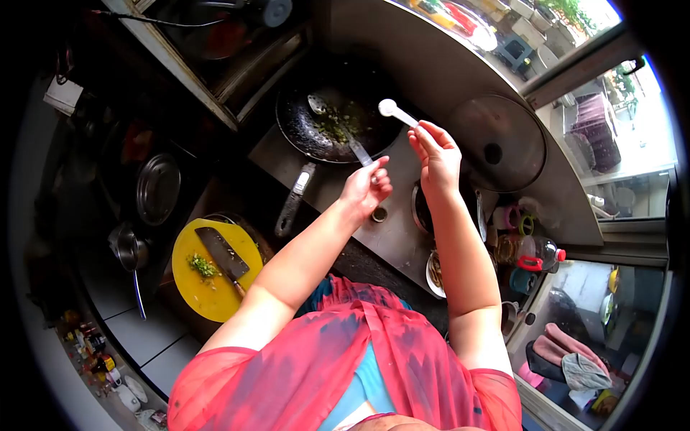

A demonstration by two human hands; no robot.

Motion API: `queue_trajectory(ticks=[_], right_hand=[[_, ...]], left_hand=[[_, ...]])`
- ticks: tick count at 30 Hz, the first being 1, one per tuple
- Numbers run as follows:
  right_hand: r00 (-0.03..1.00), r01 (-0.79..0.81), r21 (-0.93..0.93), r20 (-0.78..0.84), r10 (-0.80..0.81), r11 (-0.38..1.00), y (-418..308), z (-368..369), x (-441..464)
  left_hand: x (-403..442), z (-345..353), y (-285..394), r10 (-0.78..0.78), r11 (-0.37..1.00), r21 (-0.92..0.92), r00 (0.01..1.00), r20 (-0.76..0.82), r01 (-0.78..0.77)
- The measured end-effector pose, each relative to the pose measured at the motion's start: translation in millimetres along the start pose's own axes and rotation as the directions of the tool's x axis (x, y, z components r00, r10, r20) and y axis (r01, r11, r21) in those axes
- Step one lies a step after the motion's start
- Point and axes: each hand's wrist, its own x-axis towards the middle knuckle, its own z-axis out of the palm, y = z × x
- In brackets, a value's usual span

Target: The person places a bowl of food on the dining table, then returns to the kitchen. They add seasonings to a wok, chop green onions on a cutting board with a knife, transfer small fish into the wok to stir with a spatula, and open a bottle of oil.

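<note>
One head-worn camera looked forward and down.
Its wide, dark-cornered view hung close above the red top and hands, and reached past them to the wok.

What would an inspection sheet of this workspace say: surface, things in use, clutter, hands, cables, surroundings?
Surface: grey countertop, small round container on it.
Things in use: wok with green bits inside, utensil dipping into it, white spoon.
Clutter: yellow cutting board bearing a cleaver and chopped greens.
Hands: left hand grips the utensil; right hand holds up the white spoon.
Cables: one thin dark cord, upper left; its ends are unclear.
Surroundings: large round lid beside the wok, window to the right.
</note>
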Motion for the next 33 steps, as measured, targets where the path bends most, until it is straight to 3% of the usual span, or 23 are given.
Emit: queue_trajectory(ticks=[3,9,13,15,19,22,25,33], right_hand=[[0.996,0.077,-0.122,-0.033,-0.081,0.990,22.2,20.2,24.6],[0.994,0.095,-0.289,-0.031,-0.108,0.953,67.9,45.5,50.0],[0.989,0.128,-0.387,-0.013,-0.144,0.913,83.9,51.0,58.1],[0.985,0.147,-0.435,-0.022,-0.174,0.888,88.6,53.9,59.8],[0.974,0.177,-0.558,-0.017,-0.225,0.811,93.0,61.0,59.3],[0.964,0.209,-0.584,-0.013,-0.267,0.784,98.3,61.1,61.9],[0.952,0.245,-0.610,0.007,-0.305,0.754,102.9,59.8,62.3],[0.957,0.211,-0.640,-0.017,-0.288,0.739,108.3,56.8,61.4]], left_hand=[[-61.2,6.8,39.5,0.179,0.950,0.272,0.981,-0.078,-0.152],[-154.2,0.3,78.0,0.197,0.753,0.654,0.973,-0.125,-0.068],[-178.0,-20.2,85.3,0.402,0.384,0.915,0.915,-0.044,-0.124],[-183.0,-32.1,88.3,0.469,0.221,0.968,0.883,-0.003,-0.114],[-188.2,-40.5,87.9,0.517,0.152,0.982,0.855,0.019,-0.114],[-190.2,-38.1,87.9,0.521,0.065,0.998,0.854,-0.016,-0.021],[-186.0,-51.3,85.6,0.589,-0.046,0.991,0.798,0.130,-0.127],[-191.2,-47.4,92.8,0.550,-0.019,0.999,0.834,0.037,-0.031]])
